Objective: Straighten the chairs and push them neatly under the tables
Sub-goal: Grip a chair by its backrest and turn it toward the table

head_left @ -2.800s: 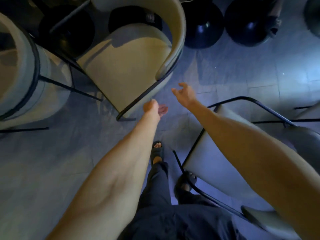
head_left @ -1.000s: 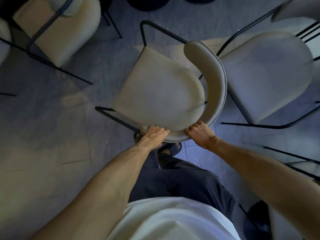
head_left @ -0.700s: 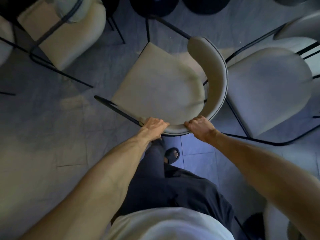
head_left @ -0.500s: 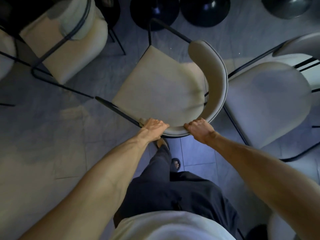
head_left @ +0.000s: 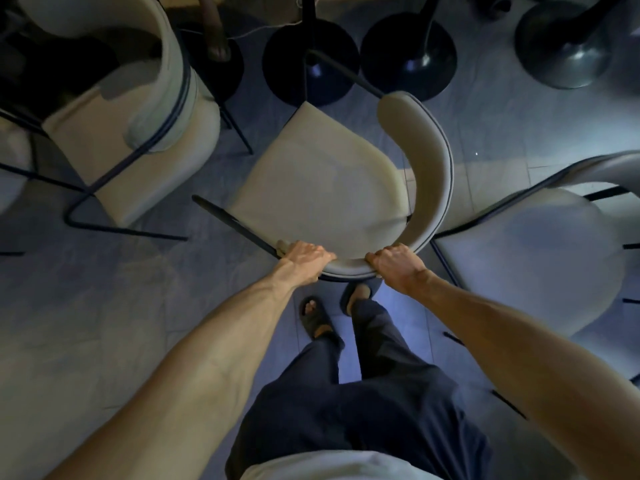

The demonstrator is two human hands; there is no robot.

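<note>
Fingers of both hands are curled over the top of the curved backrest [head_left: 433,174] of a cream upholstered chair [head_left: 322,188], the left hand [head_left: 304,259] at the near-left end of the curve and the right hand [head_left: 396,263] a little further round, with a short stretch of padded rim between them. Gripping there gives the person a handle on either side of the chair's middle, which looks chosen so the chair can be turned as well as pushed. The seat points away and to the left, toward the round black table bases [head_left: 310,62] on the tiled floor [head_left: 104,323], and a front leg already stands against one of those bases. The chair sits skewed, so my guess is it needs swinging straight before going in. A second cream chair [head_left: 131,133] stands close on the left and a grey-white chair [head_left: 526,258] just beside on the right, leaving a narrow lane. The person's sandalled feet [head_left: 317,318] are planted right behind the backrest.
</note>
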